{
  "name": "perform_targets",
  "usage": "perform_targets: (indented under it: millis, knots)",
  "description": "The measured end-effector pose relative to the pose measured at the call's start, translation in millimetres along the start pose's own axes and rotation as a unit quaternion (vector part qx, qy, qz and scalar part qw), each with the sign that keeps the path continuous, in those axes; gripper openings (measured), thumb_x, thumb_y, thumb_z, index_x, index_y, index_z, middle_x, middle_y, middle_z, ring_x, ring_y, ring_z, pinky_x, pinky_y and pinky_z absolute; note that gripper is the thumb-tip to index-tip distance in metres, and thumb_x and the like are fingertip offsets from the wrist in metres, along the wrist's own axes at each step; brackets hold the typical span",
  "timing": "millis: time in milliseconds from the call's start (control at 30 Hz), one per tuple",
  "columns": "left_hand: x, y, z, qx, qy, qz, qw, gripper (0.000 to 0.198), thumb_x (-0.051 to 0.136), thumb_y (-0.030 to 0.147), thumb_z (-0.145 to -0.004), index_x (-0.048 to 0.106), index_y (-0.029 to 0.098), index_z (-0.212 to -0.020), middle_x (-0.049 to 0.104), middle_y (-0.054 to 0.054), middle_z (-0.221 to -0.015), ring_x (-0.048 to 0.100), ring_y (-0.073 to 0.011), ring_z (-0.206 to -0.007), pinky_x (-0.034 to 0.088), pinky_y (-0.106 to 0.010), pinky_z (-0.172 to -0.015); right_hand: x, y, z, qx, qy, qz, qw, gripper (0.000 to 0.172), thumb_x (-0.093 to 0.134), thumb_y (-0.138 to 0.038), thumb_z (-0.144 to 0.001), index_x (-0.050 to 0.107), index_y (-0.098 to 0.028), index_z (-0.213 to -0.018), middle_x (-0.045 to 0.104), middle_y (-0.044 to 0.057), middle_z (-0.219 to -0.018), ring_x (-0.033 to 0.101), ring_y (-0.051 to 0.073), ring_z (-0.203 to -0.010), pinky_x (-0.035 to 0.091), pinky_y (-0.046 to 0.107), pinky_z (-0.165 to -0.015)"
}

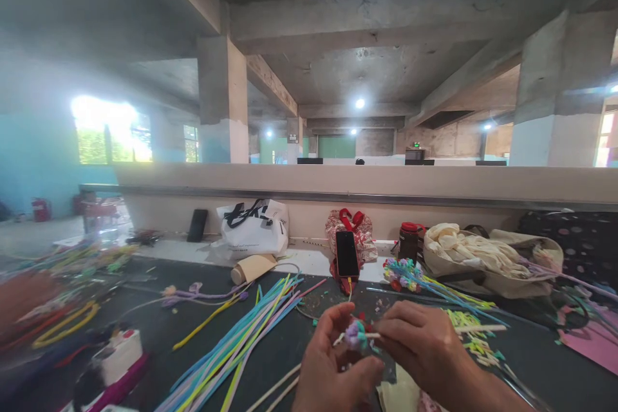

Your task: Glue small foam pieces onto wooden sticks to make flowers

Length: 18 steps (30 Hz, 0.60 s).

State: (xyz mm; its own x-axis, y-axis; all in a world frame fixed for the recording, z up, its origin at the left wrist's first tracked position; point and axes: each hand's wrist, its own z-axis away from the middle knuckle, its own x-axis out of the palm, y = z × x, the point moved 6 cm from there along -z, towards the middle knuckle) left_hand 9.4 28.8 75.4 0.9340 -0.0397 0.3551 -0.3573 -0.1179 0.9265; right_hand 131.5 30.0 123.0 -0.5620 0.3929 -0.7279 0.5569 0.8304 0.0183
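Left hand (pixel 333 364) pinches a flower (pixel 356 333), right hand (pixel 425 338) its stick (pixel 373 335); one bunch (pixel 403 274) looks finished, loose strips (pixel 241 338) unused.

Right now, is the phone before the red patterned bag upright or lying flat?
Upright: the phone stands on end, its dark screen facing the camera, with the patterned bag behind it.

I've got left hand (pixel 333 364) cut off by near edge, pink sheet (pixel 591 340) clipped right, left strand pile (pixel 94 261) too blurred to count.
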Motion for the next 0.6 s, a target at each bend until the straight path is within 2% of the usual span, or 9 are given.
perform_targets:
  millis: [67,233,433,600]
  knots:
    - [1.9,-1,1,-0.009,-0.009,0.015,1.0,0.052,0.065,0.008,-0.044,0.051,0.018,-0.093,0.061,-0.007,-0.092,0.058,-0.0127,-0.062,0.045,-0.022,-0.054,-4,-1,0,-0.009,0.016,-0.005,1.0,0.014,0.05,-0.024,-0.083,0.063,-0.021,-0.08,0.062,0.002,-0.068,0.054,0.011,-0.059,0.037,0.021,-0.054]
    - [5.1,10,7,0.036,0.008,0.008,0.999,0.036,0.067,0.017,-0.051,0.056,0.018,-0.085,0.063,-0.003,-0.078,0.057,-0.0126,-0.06,0.045,-0.022,-0.055,-8,-4,0,-0.015,0.034,0.007,0.999,0.013,0.051,-0.025,-0.082,0.063,-0.021,-0.081,0.062,0.001,-0.065,0.054,0.011,-0.057,0.037,0.021,-0.052]
    - [3.2,9,11,0.033,0.017,-0.052,0.998,0.028,0.067,0.028,-0.056,0.059,0.018,-0.081,0.058,0.002,-0.057,0.047,-0.0082,-0.043,0.04,-0.019,-0.042,-5,-4,1,-0.024,0.022,0.02,0.999,0.014,0.051,-0.026,-0.082,0.063,-0.021,-0.086,0.063,0.002,-0.066,0.055,0.011,-0.058,0.037,0.022,-0.052]
    - [3.7,9,10,0.032,0.014,-0.093,0.995,0.021,0.062,0.026,-0.06,0.057,0.018,-0.078,0.054,0.004,-0.048,0.042,-0.0071,-0.038,0.036,-0.018,-0.038,-4,-4,1,-0.027,0.033,0.01,0.999,0.015,0.051,-0.027,-0.082,0.064,-0.021,-0.079,0.063,0.002,-0.065,0.055,0.011,-0.057,0.037,0.022,-0.051]
